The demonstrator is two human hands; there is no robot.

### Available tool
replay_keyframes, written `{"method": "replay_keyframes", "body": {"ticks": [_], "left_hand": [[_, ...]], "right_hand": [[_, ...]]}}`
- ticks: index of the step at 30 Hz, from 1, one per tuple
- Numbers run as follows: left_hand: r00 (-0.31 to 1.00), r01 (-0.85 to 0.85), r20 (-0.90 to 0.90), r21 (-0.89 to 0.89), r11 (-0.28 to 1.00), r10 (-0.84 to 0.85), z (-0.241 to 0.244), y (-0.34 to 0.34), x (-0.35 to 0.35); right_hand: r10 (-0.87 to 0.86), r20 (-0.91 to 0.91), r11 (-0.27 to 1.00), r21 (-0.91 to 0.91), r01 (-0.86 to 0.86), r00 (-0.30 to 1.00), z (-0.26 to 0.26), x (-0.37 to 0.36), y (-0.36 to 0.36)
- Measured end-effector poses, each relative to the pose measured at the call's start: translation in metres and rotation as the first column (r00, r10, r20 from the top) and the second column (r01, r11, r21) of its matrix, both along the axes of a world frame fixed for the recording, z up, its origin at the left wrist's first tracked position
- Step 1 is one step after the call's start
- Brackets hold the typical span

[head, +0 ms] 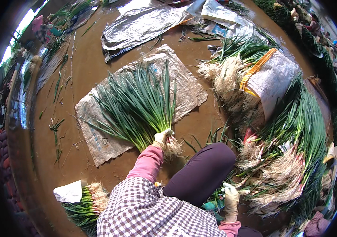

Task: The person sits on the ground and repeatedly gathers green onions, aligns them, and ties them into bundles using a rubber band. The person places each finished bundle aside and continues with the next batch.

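My left hand (162, 138), in a pale glove, grips a bunch of what look like green garlic plants (144, 103) just above their stringy roots (173, 147). The leaves fan away from me over a flattened woven sack (190, 89) on the ground. My gloved right hand (230, 195) is low beside my bent knee, near the left edge of a large root-and-leaf pile (287, 174). Its fingers look partly curled, and whether they hold a stalk is unclear.
A white sack with an orange edge (270, 80) covers part of the pile at right. A smaller bundle (90, 201), partly under white sheeting (69, 192), lies at lower left. Silvery sacks (141, 26) spread beyond. Another person (45, 29) is at far left.
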State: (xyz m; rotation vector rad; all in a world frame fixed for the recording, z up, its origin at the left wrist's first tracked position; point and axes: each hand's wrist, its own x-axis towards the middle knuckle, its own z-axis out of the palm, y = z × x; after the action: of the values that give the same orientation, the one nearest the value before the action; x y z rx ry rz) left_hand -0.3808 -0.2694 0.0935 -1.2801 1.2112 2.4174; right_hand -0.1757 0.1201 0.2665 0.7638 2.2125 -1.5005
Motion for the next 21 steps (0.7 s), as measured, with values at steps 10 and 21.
{"method": "replay_keyframes", "body": {"ticks": [10,21], "left_hand": [[0.949,0.032,-0.179,0.873,0.487,0.258,0.118,0.049,0.042],[0.381,0.017,-0.601,-0.755,0.655,-0.703,0.379,0.202,-0.023]], "right_hand": [[0.307,-0.095,0.606,0.787,-0.118,0.947,0.088,-0.003,0.009],[-0.021,-0.515,0.007,0.857,0.516,0.857,0.217,-0.073,0.127]]}}
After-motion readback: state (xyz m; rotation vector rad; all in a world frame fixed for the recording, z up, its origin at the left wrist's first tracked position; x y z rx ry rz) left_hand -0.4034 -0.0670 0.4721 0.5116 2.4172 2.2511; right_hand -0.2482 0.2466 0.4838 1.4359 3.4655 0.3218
